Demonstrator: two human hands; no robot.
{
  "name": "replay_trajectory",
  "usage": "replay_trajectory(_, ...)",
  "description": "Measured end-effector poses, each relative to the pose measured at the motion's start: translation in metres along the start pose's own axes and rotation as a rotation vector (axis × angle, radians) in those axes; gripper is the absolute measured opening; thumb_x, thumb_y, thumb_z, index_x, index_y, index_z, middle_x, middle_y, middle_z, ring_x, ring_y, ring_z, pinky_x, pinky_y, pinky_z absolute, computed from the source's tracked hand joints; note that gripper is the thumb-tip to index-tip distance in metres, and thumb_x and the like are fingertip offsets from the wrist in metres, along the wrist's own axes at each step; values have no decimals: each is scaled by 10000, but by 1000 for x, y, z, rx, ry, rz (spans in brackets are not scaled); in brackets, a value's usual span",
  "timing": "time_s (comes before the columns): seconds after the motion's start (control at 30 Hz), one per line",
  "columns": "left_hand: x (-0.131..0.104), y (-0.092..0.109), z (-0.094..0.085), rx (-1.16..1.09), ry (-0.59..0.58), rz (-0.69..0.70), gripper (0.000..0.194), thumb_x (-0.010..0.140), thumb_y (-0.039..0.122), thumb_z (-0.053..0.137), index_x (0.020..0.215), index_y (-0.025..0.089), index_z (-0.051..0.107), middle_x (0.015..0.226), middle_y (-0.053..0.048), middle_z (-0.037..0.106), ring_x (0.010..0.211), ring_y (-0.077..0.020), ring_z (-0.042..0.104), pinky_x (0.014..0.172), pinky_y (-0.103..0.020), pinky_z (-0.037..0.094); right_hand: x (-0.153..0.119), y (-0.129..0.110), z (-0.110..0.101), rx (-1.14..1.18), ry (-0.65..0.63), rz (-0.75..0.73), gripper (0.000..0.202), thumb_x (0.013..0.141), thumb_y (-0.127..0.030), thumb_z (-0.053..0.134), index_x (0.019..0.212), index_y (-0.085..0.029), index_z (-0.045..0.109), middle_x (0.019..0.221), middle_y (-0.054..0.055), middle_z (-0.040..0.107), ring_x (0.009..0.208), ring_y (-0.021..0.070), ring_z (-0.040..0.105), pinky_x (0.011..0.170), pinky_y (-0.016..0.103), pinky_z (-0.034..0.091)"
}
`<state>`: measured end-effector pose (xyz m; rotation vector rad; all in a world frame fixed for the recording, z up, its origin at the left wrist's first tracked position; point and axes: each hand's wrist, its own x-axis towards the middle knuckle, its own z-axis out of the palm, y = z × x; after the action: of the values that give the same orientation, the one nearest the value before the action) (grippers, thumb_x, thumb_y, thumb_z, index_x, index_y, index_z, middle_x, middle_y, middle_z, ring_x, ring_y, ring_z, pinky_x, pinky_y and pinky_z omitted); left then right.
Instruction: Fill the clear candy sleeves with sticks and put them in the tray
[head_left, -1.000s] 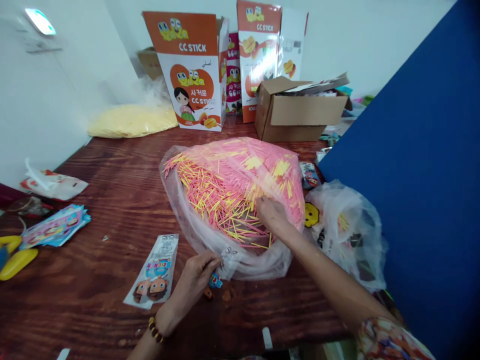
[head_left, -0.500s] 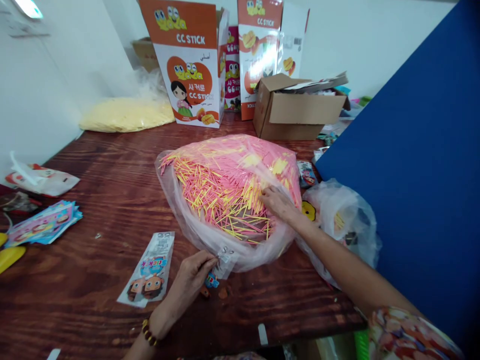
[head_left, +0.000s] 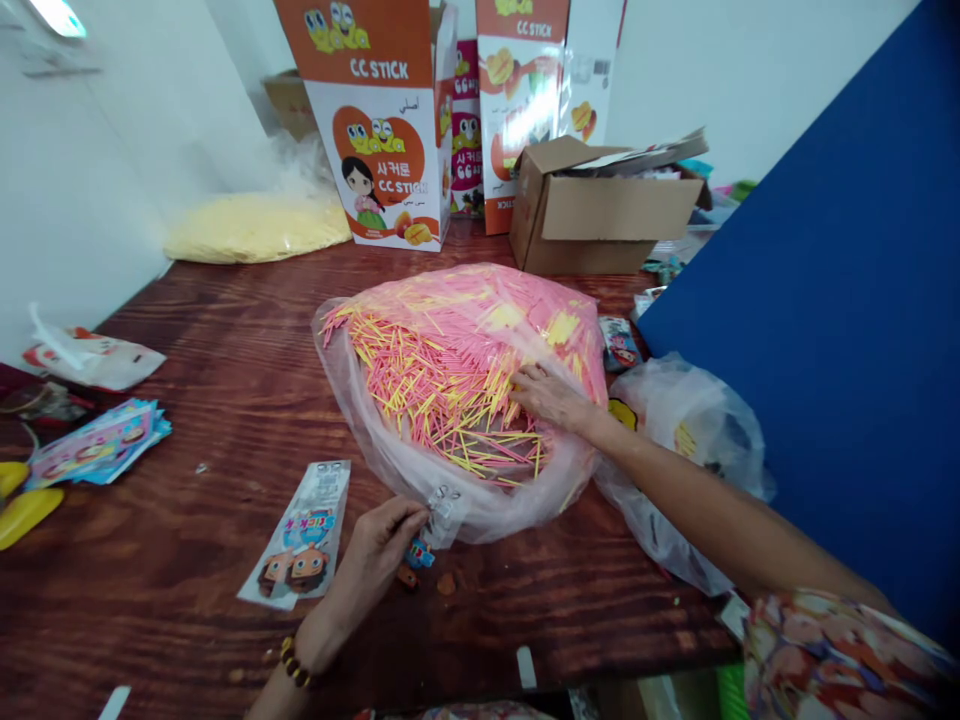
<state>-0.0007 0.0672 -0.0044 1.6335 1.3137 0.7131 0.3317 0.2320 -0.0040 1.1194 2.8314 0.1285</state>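
Observation:
A large clear plastic bag (head_left: 405, 470) lies open on the table, full of thin pink and yellow sticks (head_left: 405, 370). My right hand (head_left: 551, 397) reaches into its mouth from the right, with curled fingers around some of the sticks; the fingertips are partly hidden among them. At the bag's front edge my left hand (head_left: 382, 545) pinches a small clear printed pouch (head_left: 448, 510) between thumb and fingers. Part of that pouch's blue print shows below the fingers. Left of this hand, flat printed pouches (head_left: 304, 540) with cartoon faces lie on the wood.
Tall printed cartons (head_left: 390, 150) and an open brown cardboard box (head_left: 615, 215) stand at the back. A yellow-filled bag (head_left: 255, 228) lies back left. Colourful packets (head_left: 97, 445) and yellow-handled scissors (head_left: 30, 515) sit at left. Another clear bag (head_left: 694, 440) rests right, near a blue panel (head_left: 840, 350).
My right hand has shifted slightly left over the sticks. My left hand keeps its pinch on the pouch, a little further left. The whole view has shifted slightly.

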Motion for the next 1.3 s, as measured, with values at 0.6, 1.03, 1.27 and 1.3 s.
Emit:
replay_trajectory(0.6, -10, -19, -8, -137, 29, -70, 326, 919, 447, 542, 792, 174, 666, 714, -6, 607, 682, -145, 548, 622, -221, 432, 19, -15, 5, 457, 102, 356, 134, 912, -198, 507, 829, -167, 607, 917, 102, 680, 908, 226, 560, 959, 376, 345)
replay_trajectory(1.03, -12, -16, -10, -230, 104, -137, 332, 868, 454, 594, 754, 153, 676, 696, -8, 604, 666, -138, 524, 612, -218, 432, 29, -95, 26, 1457, 628, 627, 215, 811, -436, 569, 848, -228, 530, 820, 2, 639, 784, 181, 558, 772, 313, 444)
replay_trajectory(1.27, -12, -12, -7, -261, 92, -177, 329, 866, 466, 608, 776, 158, 676, 688, 0, 597, 648, -133, 515, 599, -221, 416, 26, -107, 37, 1404, 455, 641, 159, 836, -379, 528, 858, -224, 559, 809, -6, 620, 763, 173, 563, 740, 301, 436)
replay_trajectory(1.3, -12, -13, -7, -255, 88, -175, 325, 871, 462, 605, 782, 158, 679, 696, -3, 602, 655, -135, 520, 605, -222, 419, 28, -106, 36, 1393, 452, 641, 172, 840, -394, 523, 825, -224, 544, 781, -10, 610, 739, 169, 554, 717, 294, 429)
